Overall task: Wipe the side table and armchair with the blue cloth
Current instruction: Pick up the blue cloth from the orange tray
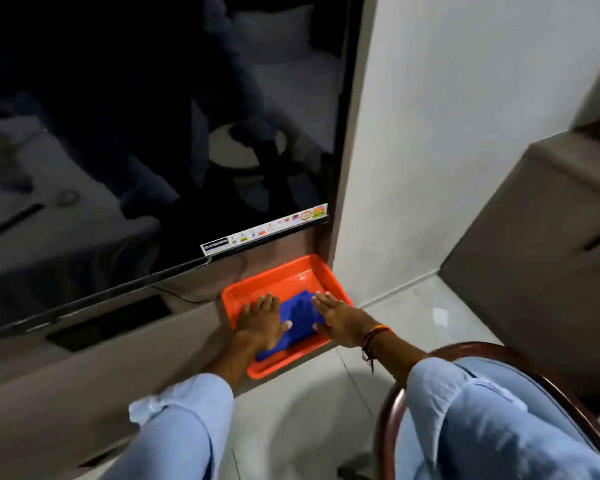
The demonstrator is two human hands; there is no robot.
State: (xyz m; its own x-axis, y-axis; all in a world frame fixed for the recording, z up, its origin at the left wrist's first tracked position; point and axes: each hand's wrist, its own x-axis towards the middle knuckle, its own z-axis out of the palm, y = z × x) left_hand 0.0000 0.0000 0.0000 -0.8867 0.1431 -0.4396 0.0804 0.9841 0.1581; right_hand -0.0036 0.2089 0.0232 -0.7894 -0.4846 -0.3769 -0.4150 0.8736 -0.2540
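Sleeves (pixel 174 427) cut off at bottom edge; right one hides most of chair (pixel 492 351), only dark curved wooden rim showing. Thread band (pixel 373 337) on right wrist. Both arms stretched forward over counter (pixel 84 386). Left hand (pixel 258 322) palm down, fingers spread flat, resting on cloth (pixel 297 318), grip wide. Right hand (pixel 336 315) flat, fingers straight, at cloth's right edge, grip wide, clasping nothing. Cloth blue, crumpled, lying in orange tray (pixel 291 271) at counter's end; part under left hand hidden. Behind, dark TV (pixel 136 133), reflections murky.
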